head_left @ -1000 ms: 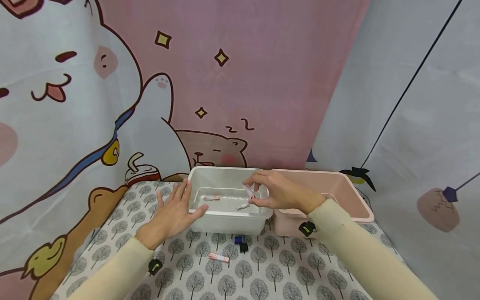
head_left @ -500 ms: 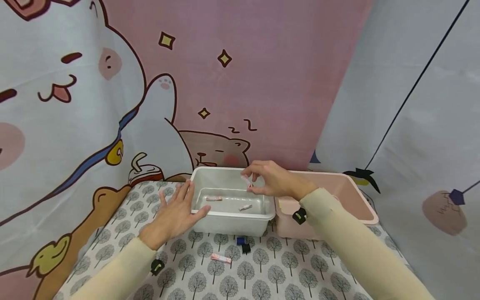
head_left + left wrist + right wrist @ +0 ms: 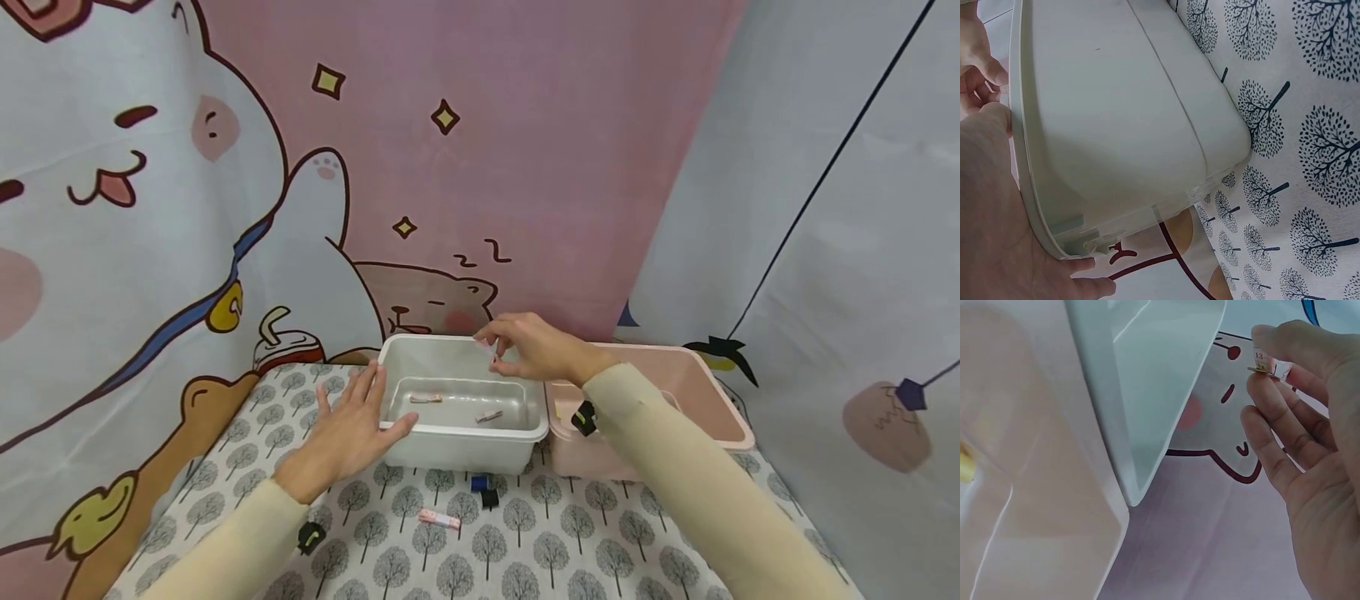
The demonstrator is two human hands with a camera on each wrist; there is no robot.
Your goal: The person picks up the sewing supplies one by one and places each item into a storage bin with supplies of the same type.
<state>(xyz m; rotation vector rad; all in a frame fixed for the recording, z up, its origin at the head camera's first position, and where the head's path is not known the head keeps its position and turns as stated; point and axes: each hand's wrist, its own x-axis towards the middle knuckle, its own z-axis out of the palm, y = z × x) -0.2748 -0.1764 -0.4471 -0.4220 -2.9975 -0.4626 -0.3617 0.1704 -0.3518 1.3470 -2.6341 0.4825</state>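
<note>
Between thumb and fingers my right hand [image 3: 536, 346] pinches a small folded tape measure [image 3: 1262, 359], printed with numbers in the right wrist view. It is raised over the back right of a white bin [image 3: 457, 452]. My left hand [image 3: 348, 429] rests at that bin's left rim, fingers spread and straight; the left wrist view shows the palm along the rim [image 3: 1019, 134]. Inside the bin lie two small strips, one at the left [image 3: 426, 399] and one at the right [image 3: 489, 416]. A pink-and-white folded strip [image 3: 438, 518] lies on the cloth in front.
A pink bin [image 3: 660, 362] stands against the white bin's right side, with something yellow [image 3: 966, 467] inside. A small blue item [image 3: 480, 483] and a black one [image 3: 490, 498] lie before the white bin. A printed curtain [image 3: 570, 167] hangs close behind the table.
My right hand has risen and moved slightly back and left with the tape measure, from over the bin's front right toward its back rim. The left hand stays at the rim.
</note>
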